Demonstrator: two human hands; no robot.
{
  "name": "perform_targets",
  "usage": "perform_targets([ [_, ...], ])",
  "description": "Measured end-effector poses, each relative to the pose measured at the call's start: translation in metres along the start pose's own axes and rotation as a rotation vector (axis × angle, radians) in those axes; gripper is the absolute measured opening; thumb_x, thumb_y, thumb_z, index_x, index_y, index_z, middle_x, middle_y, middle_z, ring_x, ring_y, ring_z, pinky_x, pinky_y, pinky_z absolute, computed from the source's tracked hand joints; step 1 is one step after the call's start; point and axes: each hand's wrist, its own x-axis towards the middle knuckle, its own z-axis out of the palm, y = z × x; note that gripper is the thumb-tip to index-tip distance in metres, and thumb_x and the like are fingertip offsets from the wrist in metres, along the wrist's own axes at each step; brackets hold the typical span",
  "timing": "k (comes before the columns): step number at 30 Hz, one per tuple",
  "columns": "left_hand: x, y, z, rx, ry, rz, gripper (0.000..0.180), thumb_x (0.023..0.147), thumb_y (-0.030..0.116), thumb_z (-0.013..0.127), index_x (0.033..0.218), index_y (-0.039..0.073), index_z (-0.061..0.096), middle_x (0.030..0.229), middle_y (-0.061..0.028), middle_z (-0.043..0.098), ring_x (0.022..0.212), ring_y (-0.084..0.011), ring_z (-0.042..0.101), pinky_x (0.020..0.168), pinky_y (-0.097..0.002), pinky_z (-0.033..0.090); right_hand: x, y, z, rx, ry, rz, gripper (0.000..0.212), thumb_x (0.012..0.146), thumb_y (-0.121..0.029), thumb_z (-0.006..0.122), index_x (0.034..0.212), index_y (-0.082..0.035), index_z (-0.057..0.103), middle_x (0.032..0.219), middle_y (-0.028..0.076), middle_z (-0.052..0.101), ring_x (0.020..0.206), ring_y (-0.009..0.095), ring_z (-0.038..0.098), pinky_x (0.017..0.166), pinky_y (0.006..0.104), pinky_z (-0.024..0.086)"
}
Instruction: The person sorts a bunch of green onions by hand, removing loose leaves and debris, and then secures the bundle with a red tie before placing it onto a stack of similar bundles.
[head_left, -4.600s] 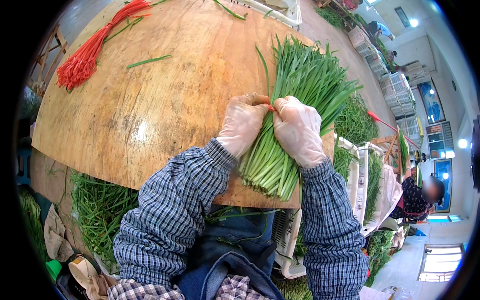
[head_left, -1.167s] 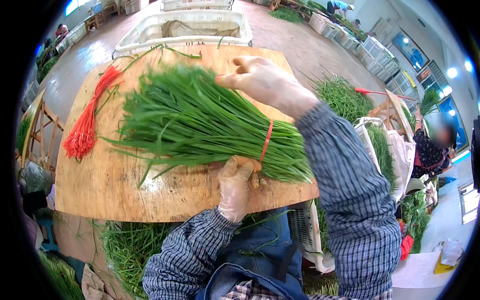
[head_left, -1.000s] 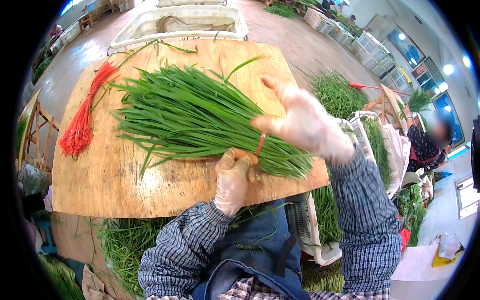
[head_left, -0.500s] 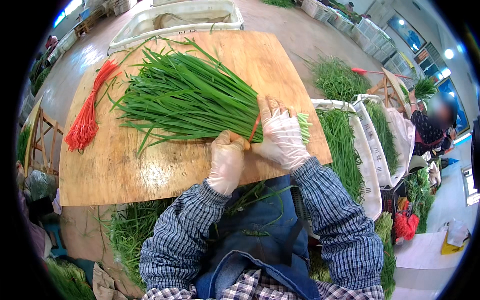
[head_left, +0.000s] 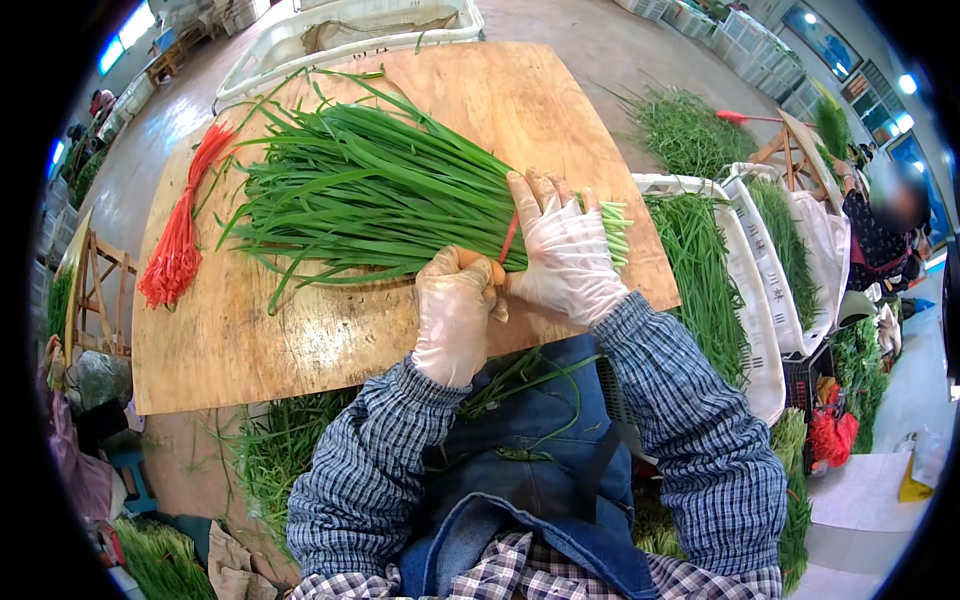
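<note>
A thick bunch of garlic chives lies across the wooden board, leaves to the left and pale cut stems to the right. A narrow red tie runs round it near the stem end. In a thin, see-through glove, my right hand presses on the stems just right of the tie, fingers over the top and thumb toward the near side. My left hand, gloved too, is closed at the tie's lower end by the bunch's near edge. Its fingertips hide the end of the tie.
A bundle of red ties rests on the board's left side. Beyond the far edge stands a white crate. More white crates with loose greens stand at right, and a co-worker is farther off.
The view has shifted slightly. My left hand has turned a little at the tie, its thumb now showing below. My right hand stays on the stems, whose cut ends show more.
</note>
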Motion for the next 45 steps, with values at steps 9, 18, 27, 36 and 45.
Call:
perform_targets([
  [9,-0.011,0.013,-0.001,0.057,-0.166,0.076,0.012,0.087,0.003,0.047,0.076,0.002,0.050,0.060,-0.0024,0.047,0.047,-0.0088,0.040,0.044,-0.0250,0.041,0.008,0.013,0.003,0.179,0.002,0.157,0.082,0.062,-0.058,0.068,0.116,0.002,0.052,0.105,0.015,0.059,0.098,0.028,0.056,0.088,0.0400,0.040],
  [18,0.014,0.010,-0.013,-0.038,-0.486,0.188,0.011,0.092,0.007,0.045,0.088,0.000,0.051,0.077,-0.0141,0.060,0.052,-0.0149,0.054,0.051,-0.0310,0.053,-0.001,0.004,0.009,-0.080,0.046,-0.012,0.093,0.059,-0.046,0.072,0.129,0.006,0.037,0.124,0.019,0.047,0.116,0.031,0.044,0.095,0.0458,0.033],
  [27,-0.007,0.010,0.006,0.324,-0.315,0.399,0.006,0.088,0.004,0.049,0.084,0.004,0.052,0.067,0.0030,0.046,0.058,-0.0049,0.042,0.052,-0.0197,0.037,0.014,0.014,-0.022,-0.293,0.152,-0.183,0.058,0.076,-0.022,0.055,0.125,0.007,0.042,0.118,0.019,0.053,0.110,0.030,0.050,0.089,0.0475,0.038],
  [36,0.021,-0.036,0.007,0.026,-0.286,0.207,0.009,0.090,0.008,0.046,0.082,0.005,0.051,0.067,-0.0003,0.048,0.053,-0.0069,0.039,0.053,-0.0236,0.046,0.011,0.029,0.004,-0.265,-0.063,-0.117,0.086,0.071,-0.037,0.064,0.137,0.005,0.026,0.138,0.020,0.036,0.131,0.032,0.032,0.107,0.0567,0.014],
  [45,0.014,-0.035,0.009,-0.025,-0.222,0.143,0.006,0.087,0.004,0.049,0.082,0.003,0.052,0.068,0.0014,0.046,0.061,-0.0067,0.043,0.051,-0.0219,0.039,0.029,0.027,-0.001,-0.176,-0.281,0.064,0.100,0.060,-0.042,0.072,0.135,0.007,0.027,0.135,0.022,0.038,0.126,0.032,0.036,0.105,0.0476,0.025],
])
